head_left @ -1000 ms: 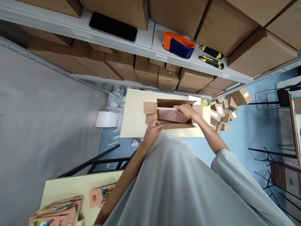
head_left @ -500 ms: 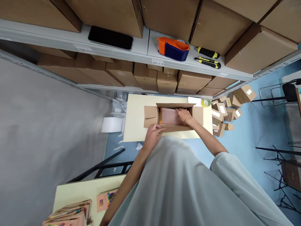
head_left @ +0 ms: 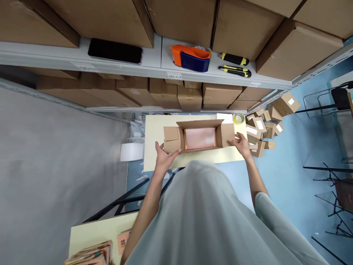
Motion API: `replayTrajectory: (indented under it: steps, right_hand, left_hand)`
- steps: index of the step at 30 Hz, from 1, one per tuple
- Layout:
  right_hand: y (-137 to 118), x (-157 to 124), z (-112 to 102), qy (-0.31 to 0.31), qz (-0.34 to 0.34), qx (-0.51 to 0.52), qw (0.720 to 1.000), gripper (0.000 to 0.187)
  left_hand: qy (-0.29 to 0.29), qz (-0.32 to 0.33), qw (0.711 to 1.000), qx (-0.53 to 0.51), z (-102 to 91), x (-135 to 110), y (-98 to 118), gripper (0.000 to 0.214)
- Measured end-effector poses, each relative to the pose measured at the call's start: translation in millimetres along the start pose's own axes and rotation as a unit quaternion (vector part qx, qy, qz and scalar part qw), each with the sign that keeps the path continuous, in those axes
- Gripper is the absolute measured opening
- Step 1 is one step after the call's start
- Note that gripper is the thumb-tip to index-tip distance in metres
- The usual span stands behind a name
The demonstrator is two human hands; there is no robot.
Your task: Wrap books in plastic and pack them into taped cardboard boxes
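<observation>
An open cardboard box (head_left: pixel 199 149) stands on the pale yellow table with its end flaps folded outward. Inside lies a flat pinkish packet (head_left: pixel 200 138) with an orange edge along its left side. My left hand (head_left: pixel 164 159) is spread at the box's near left corner, thumb and fingers apart around the left flap (head_left: pixel 171 134). At the other end, my right hand (head_left: pixel 241 145) has its fingers stretched toward the edge of the right flap (head_left: pixel 227 135), at or very near it. Neither hand has a grip on anything.
A tape roll (head_left: pixel 238 118) sits at the table's (head_left: pixel 154 123) far right corner. Above, a shelf holds a phone (head_left: pixel 115 50), an orange and blue tape dispenser (head_left: pixel 191 58) and two utility knives (head_left: pixel 234 64). Small boxes (head_left: pixel 259 125) are piled to the right. Magazines (head_left: pixel 92 254) lie lower left.
My right hand has left the packet inside the box and moved out to the right flap. My left hand has shifted left and spread open at the left flap. The view has tilted slightly.
</observation>
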State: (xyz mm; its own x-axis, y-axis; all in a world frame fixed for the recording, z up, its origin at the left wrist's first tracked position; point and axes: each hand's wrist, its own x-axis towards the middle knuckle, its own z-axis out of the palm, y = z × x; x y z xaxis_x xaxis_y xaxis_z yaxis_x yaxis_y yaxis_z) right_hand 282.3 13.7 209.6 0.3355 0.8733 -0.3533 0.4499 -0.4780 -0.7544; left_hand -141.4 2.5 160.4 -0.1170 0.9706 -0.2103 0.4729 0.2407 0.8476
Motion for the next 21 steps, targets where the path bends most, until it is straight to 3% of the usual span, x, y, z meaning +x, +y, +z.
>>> replayTrajectory:
  steps: [2,5,9,11,14,16,19,21]
  right_hand:
    - [2,-8,1,-0.005,0.006,0.058,0.998,0.103]
    - [-7,-23,8,-0.036,-0.021,0.093,0.995,0.087]
    - [-22,-40,28,-0.104,-0.093,0.062,0.988,0.058]
    - [-26,-42,38,-0.137,-0.121,0.021,0.983,0.054]
    - [-25,-37,48,-0.192,-0.151,-0.077,0.967,0.060]
    - [-22,-33,48,-0.231,-0.155,-0.143,0.950,0.075]
    - [-15,-27,40,-0.292,-0.166,-0.187,0.923,0.106]
    - [-10,-24,33,-0.300,-0.189,-0.172,0.919,0.108]
  left_hand:
    - [0.024,-0.029,0.998,-0.046,3.3,-1,0,0.126]
    - [0.028,0.017,0.999,0.007,5.1,-12,10,0.121]
    - [-0.092,0.105,0.988,0.072,7.9,-24,27,0.092]
    - [-0.167,0.130,0.972,0.105,11.3,-24,34,0.082]
    - [-0.245,0.119,0.947,0.171,16.4,-18,41,0.094]
    - [-0.275,0.109,0.933,0.203,17.6,-13,42,0.107]
    - [-0.278,0.105,0.932,0.205,14.3,-6,41,0.099]
    - [-0.255,0.085,0.947,0.174,9.7,0,40,0.091]
